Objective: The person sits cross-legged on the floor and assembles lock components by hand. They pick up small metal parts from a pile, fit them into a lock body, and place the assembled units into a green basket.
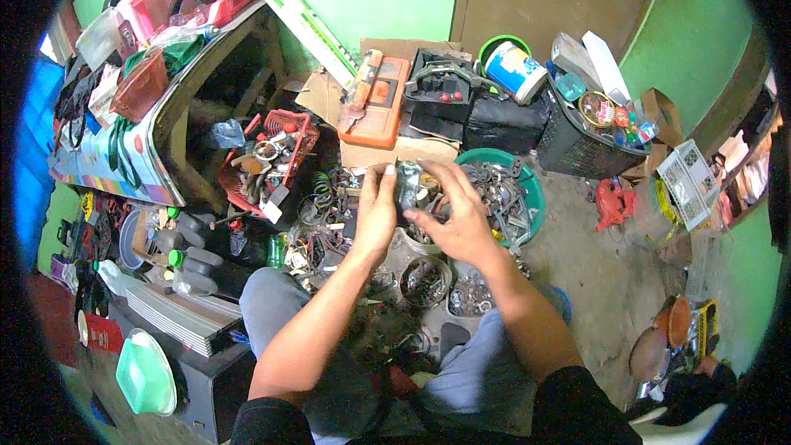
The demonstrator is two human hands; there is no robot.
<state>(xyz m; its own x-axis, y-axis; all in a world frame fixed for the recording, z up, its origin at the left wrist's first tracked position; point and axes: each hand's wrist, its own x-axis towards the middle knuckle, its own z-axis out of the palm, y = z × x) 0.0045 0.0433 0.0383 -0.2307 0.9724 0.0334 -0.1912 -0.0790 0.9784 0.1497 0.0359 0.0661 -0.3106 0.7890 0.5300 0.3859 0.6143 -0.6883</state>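
Both hands are raised in front of me over a spread of small parts. Between them is a small, shiny grey-green object (406,185), upright and blocky; its exact kind is unclear. My left hand (376,213) presses its fingers along the object's left side. The curved fingers and thumb of my right hand (458,218) close around its right side. Below the hands, a round tub (422,241) of parts is partly hidden. Nearer me stand a small round container (446,287) of dark bits and a tray (470,315) of small metal pieces.
A green basin (540,194) of metal parts and cables stands right of my hands. To the left is a red basket (309,148) filled with tools. An orange toolbox (383,119) lies behind. A black crate (568,148) stands at back right, a grey metal case (216,387) at near left.
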